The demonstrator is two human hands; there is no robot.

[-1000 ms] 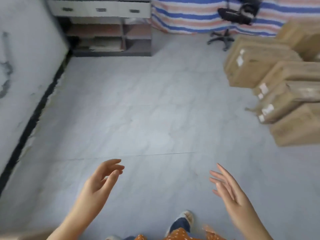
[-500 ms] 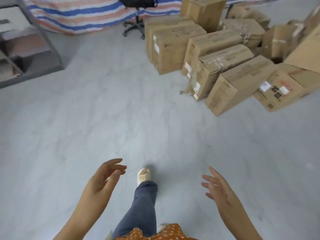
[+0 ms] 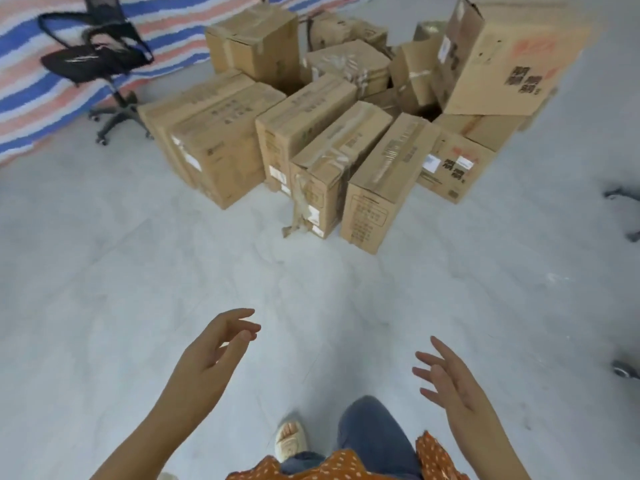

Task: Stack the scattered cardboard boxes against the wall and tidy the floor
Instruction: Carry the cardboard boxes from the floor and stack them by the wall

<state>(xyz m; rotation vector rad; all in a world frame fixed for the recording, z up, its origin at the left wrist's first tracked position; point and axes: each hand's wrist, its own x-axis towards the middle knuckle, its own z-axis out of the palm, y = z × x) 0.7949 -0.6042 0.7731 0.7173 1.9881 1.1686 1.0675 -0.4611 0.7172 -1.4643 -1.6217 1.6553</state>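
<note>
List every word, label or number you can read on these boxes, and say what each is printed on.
Nothing can be read for certain.
Tilted top box: large dark characters and red marks, blurred.
Low box beneath it: dark characters and white stickers, blurred.
Upright front box: printed grid of small text, too small.
Left box and taped box: white labels, unreadable.

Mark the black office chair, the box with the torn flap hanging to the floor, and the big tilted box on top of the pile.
Black office chair (image 3: 93, 60): head view, seat.
Torn-flap box (image 3: 341, 147): head view, taped top face.
Big tilted box (image 3: 498, 67): head view, broad printed side.
</note>
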